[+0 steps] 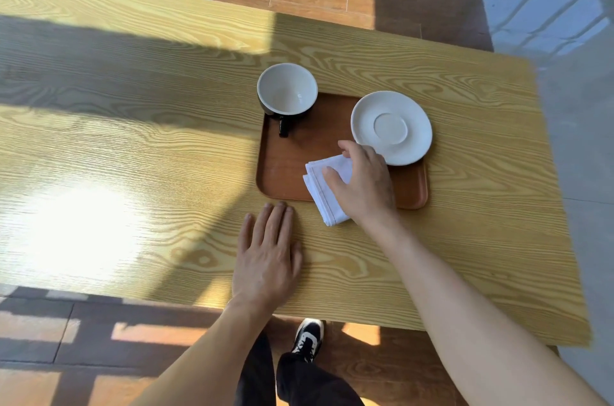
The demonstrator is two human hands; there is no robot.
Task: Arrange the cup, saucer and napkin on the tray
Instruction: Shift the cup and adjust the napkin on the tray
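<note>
Flat on the pale wood-grain table (133,146), my left hand (267,256) rests palm down, fingers together, holding nothing. Farther right, my right hand (360,183) pinches the folded white cloth napkin (320,193) overhanging the brown wooden tray's (282,169) near edge. On the tray stand the black white-lined cup (287,89), far left, and white ceramic saucer (392,126), far right.

Wood-grain table (133,146) carries brown tray (282,169) (left hand (267,256) flat alongside).
</note>
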